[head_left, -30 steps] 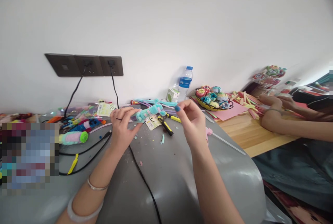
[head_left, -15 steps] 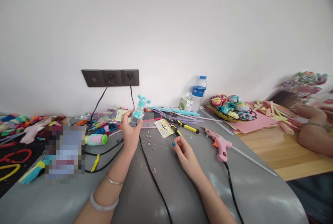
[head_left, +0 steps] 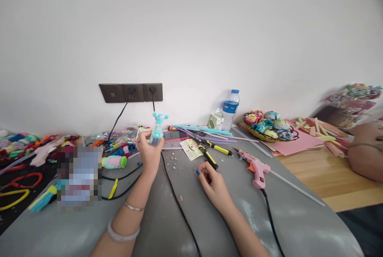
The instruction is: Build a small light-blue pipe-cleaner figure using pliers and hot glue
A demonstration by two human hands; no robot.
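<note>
My left hand [head_left: 150, 151] is raised over the table and closed around a small turquoise fuzzy pipe-cleaner figure [head_left: 157, 129]. The figure stands upright in the fingers, with round tufts on top and a clear, dark-looking lower part half hidden by the thumb. My right hand [head_left: 213, 181] is low over the grey table, fingers curled and thumb against them; anything inside the fingers is hidden. Just beyond it lie black-and-yellow pliers [head_left: 208, 156] and a printed card [head_left: 190, 149]. To its right rests a pink hot glue gun [head_left: 254, 167] with a glue stick in its back.
Turquoise and lilac pipe cleaners [head_left: 206, 131] lie behind the pliers. A water bottle [head_left: 231, 109] and small box [head_left: 216, 121] stand by the wall. A flower basket [head_left: 269, 126] sits right; another person's arm [head_left: 363, 151] is beyond. Black cables [head_left: 176, 197] cross the table; scissors [head_left: 24, 181] lie left.
My left hand has turned the turquoise figure, which leaned right and now stands straighter. My right hand's fingers have shifted slightly. The whole view has swung a little left.
</note>
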